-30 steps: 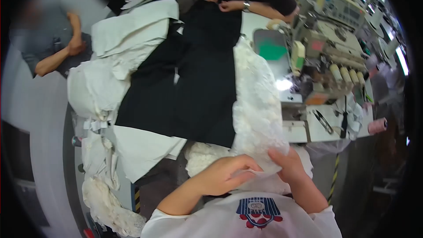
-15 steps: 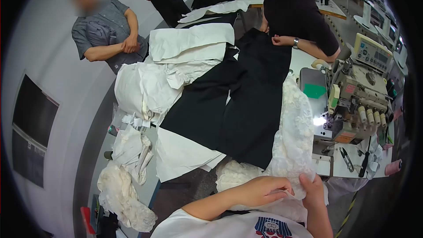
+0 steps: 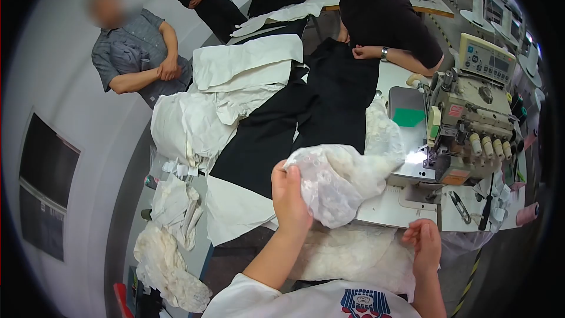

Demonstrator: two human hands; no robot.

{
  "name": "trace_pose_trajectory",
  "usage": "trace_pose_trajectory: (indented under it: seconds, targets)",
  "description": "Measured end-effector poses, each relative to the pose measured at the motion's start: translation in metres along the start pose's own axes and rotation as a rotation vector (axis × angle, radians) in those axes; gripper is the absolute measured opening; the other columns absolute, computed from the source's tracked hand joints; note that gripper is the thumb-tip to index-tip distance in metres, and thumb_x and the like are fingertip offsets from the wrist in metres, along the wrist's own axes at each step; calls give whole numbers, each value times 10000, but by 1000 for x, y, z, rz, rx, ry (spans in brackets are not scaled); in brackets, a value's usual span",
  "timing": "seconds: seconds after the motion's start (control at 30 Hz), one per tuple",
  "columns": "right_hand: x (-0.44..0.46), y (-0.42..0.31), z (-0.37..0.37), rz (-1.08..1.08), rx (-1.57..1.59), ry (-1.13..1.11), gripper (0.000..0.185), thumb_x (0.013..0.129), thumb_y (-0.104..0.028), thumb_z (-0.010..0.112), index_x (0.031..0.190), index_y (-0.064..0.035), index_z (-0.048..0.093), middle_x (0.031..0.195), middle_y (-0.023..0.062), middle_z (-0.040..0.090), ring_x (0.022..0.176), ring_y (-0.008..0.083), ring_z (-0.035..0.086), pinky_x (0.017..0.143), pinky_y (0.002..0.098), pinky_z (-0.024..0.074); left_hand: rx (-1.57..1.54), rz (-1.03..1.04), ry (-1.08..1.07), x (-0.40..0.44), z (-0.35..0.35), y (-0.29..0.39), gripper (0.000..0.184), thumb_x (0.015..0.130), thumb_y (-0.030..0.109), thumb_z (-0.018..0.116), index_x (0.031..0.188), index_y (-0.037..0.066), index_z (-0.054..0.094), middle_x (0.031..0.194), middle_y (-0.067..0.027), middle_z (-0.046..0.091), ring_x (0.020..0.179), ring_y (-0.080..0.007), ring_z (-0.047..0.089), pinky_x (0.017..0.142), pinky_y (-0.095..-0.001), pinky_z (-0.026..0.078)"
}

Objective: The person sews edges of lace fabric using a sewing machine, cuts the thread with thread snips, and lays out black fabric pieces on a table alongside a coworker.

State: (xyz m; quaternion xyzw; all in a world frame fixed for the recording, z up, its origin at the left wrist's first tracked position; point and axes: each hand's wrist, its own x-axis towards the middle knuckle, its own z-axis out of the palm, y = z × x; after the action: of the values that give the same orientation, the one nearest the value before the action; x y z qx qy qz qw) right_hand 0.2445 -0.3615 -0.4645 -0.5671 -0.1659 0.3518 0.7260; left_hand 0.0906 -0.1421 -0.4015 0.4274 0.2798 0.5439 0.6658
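My left hand (image 3: pixel 289 197) is closed on an edge of a sheer white embroidered fabric (image 3: pixel 338 185), lifting it over the black trousers (image 3: pixel 338 106). The fabric bunches and trails right toward the sewing machine bed. My right hand (image 3: pixel 425 244) is at the table's front edge with fingers loosely bent and apart, nothing visible in it. More cream lacy fabric (image 3: pixel 353 253) lies across my lap. Part of the black trousers is hidden behind the raised fabric.
An overlock machine (image 3: pixel 471 112) with several thread cones stands at right, near snips (image 3: pixel 460 207) and a screwdriver (image 3: pixel 487 212). Folded white cloth (image 3: pixel 247 62) is stacked at left. A person in black (image 3: pixel 382 23) leans on the table; two others stand at back left.
My left hand has moved up and left, raising the white fabric over the black trousers. My right hand has let go of the fabric and is apart from it. The view has shifted slightly.
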Motion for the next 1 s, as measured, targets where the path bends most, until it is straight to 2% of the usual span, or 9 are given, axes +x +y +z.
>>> trace_pose_trajectory:
  seconds: [0.1, 0.13, 0.17, 0.23, 0.37, 0.47, 0.5, 0.63, 1.0]
  targets:
    - [-2, 5, 3, 5, -175, -106, 317, 1001, -244, 417, 837, -6, 547, 700, 73, 570, 593, 127, 557, 562, 252, 471, 538, -40, -231, 9, -21, -13, 325, 977, 186, 472, 1250, 13, 433, 1155, -96, 558, 1043, -159, 561, 883, -287, 456]
    - [-3, 6, 6, 4, -172, -105, 317, 1001, -244, 417, 837, -6, 547, 700, 73, 570, 593, 127, 557, 562, 252, 471, 606, 116, -326, 0, -11, -19, 397, 938, 147, 523, 1299, 15, 425, 1280, -159, 510, 1167, -250, 525, 939, -327, 422]
    - [-4, 8, 7, 46, -273, -200, 284, 993, -208, 423, 844, -4, 552, 699, 77, 574, 585, 120, 555, 548, 244, 465, 1118, 423, -368, -10, 4, -4, 429, 879, 107, 585, 1280, 23, 457, 1360, -175, 447, 1234, -303, 475, 1007, -368, 382]
    - [-5, 11, 8, 151, -471, -363, 157, 934, -130, 498, 889, 0, 573, 783, 99, 612, 667, 180, 600, 619, 285, 493, 1277, 608, -525, -28, 17, 1, 408, 828, 101, 621, 1221, 49, 523, 1340, -192, 468, 1227, -360, 464, 1012, -413, 368]
    - [-7, 21, 28, -181, -667, -431, 167, 864, -148, 580, 942, -2, 595, 924, 100, 634, 876, 260, 614, 785, 367, 496, 801, 392, -1251, -74, 20, -36, 323, 833, 191, 633, 1132, 75, 594, 1262, -109, 541, 1172, -297, 507, 971, -414, 398]
    - [-2, 23, 32, -210, -455, -599, 440, 846, -189, 577, 1246, -17, 511, 1240, 122, 533, 1113, 304, 524, 937, 421, 430, 809, 604, -1202, -105, 32, -55, 330, 817, 186, 626, 1095, 13, 588, 1209, -164, 543, 1145, -306, 512, 939, -402, 424]
    - [2, 28, 30, -410, -611, -577, 509, 863, -173, 547, 1337, -26, 434, 1307, 130, 482, 1134, 290, 512, 924, 389, 437, 808, 608, -1199, -106, 36, -50, 330, 817, 186, 626, 1095, 13, 588, 1209, -164, 543, 1145, -306, 512, 939, -402, 424]
    - [0, -15, 45, -272, -581, -102, 470, 920, -185, 452, 1368, -49, 407, 1317, 103, 482, 1145, 211, 508, 933, 324, 416, 856, 580, -970, -104, 46, -32, 427, 808, 172, 652, 1189, 10, 547, 1224, -149, 526, 1084, -319, 534, 904, -397, 454]
    - [-9, -14, 57, -529, -869, -77, 653, 883, -217, 557, 1428, -9, 263, 1425, 176, 375, 1275, 325, 404, 962, 389, 414, 756, 532, -834, -101, 50, -24, 400, 746, 41, 621, 1126, -26, 517, 1189, -167, 482, 1076, -359, 511, 905, -403, 448]
